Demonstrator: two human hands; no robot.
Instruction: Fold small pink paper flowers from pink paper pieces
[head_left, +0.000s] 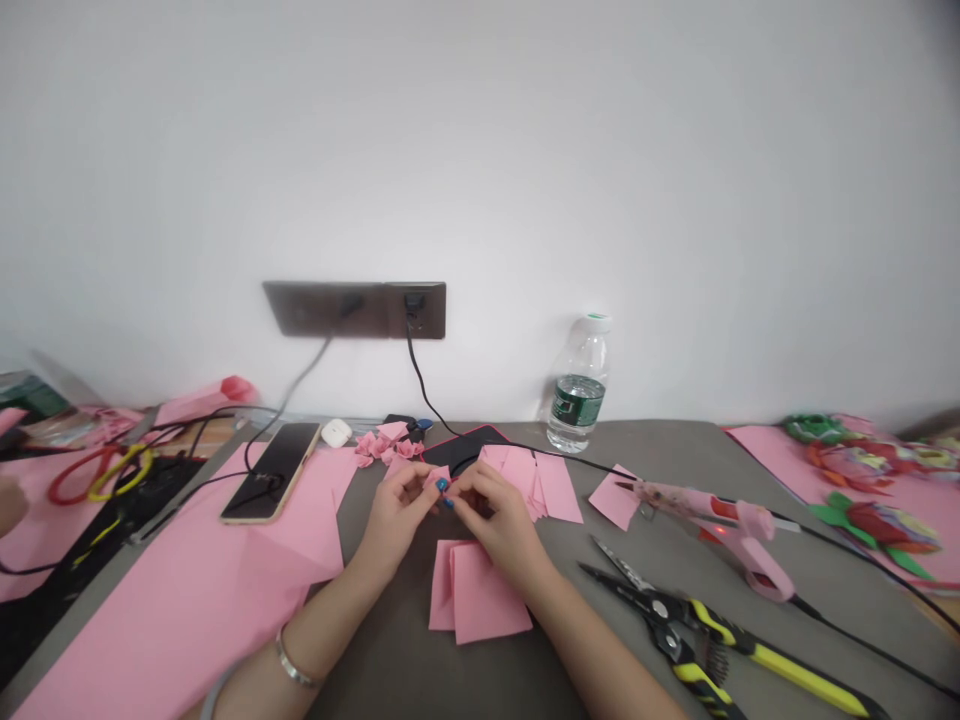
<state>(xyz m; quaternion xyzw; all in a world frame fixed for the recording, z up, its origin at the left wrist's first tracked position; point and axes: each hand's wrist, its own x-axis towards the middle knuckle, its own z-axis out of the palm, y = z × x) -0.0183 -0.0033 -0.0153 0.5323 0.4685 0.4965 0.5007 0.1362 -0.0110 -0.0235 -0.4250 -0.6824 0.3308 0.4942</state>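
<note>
My left hand (397, 512) and my right hand (496, 518) meet over the grey table (660, 450), fingers pinched together on a small piece of pink paper (437, 476) held between them. Just below the hands lies a stack of pink paper squares (478, 603). More pink squares (541, 482) fan out behind my right hand, and small folded pink pieces (384, 446) sit a little farther back.
A pink glue gun (731, 528) with a black cord and yellow-handled pliers (697, 630) lie to the right. A water bottle (579, 385) stands by the wall. A phone (271, 470) rests on large pink sheets (187, 590) at left. Paper flowers (870, 480) lie far right.
</note>
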